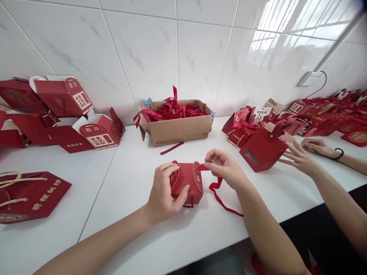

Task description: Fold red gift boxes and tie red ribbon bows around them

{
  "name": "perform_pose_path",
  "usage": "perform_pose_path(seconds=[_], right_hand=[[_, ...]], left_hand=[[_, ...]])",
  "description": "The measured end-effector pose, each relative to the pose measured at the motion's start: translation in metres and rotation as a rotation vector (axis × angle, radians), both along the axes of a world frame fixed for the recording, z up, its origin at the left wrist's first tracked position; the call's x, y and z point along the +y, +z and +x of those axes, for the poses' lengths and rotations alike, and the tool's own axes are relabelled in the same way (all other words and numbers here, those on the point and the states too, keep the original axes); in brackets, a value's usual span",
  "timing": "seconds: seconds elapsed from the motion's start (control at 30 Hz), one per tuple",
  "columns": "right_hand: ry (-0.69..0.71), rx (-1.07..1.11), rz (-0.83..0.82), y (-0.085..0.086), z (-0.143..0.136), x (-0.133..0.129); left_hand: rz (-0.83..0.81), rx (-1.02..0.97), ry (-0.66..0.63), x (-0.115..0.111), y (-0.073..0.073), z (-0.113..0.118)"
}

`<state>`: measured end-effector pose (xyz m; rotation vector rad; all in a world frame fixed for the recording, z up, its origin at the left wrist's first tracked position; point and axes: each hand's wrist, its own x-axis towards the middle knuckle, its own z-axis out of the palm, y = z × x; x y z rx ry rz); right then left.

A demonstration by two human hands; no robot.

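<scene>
A small red gift box (187,179) with rounded end flaps and gold print sits on the white table in front of me. My left hand (168,191) grips it from the left, its thumb lying over the near top edge. At the box's right flap, my right hand (222,166) pinches a red ribbon (218,193) between thumb and fingers. One short stretch of ribbon reaches from the fingertips to the flap; the longer part trails on the table below my wrist. A bit of ribbon also shows under the box's near side.
Behind the box stands a cardboard carton (180,130) heaped with red ribbons, a loose strip (172,148) before it. Red boxes (97,133) and a rope-handled bag (43,196) lie left. At right, another person's hands (301,158) are near a red box (262,149) and many finished-looking boxes.
</scene>
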<state>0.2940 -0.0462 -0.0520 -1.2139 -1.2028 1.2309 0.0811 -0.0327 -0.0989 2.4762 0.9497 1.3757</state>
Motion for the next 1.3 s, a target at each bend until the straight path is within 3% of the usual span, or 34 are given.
perform_pose_path(seconds=[0.23,0.6,0.83,1.07,1.3], right_hand=[[0.041,0.091,-0.030,0.000,0.000,0.000],[0.091,0.085,-0.017,-0.002,-0.001,-0.003],[0.115,0.102,-0.025,-0.007,-0.003,-0.002],[0.192,0.161,-0.008,-0.008,-0.015,-0.007],[0.084,0.116,0.047,-0.007,-0.012,-0.009]], left_hand=[[0.008,-0.254,-0.087,0.000,-0.021,0.004],[-0.082,-0.326,-0.167,0.000,-0.032,0.003],[-0.037,-0.309,-0.200,-0.003,-0.030,0.003],[-0.151,-0.289,-0.201,-0.009,-0.025,0.003],[-0.196,-0.194,-0.101,-0.008,-0.001,0.001]])
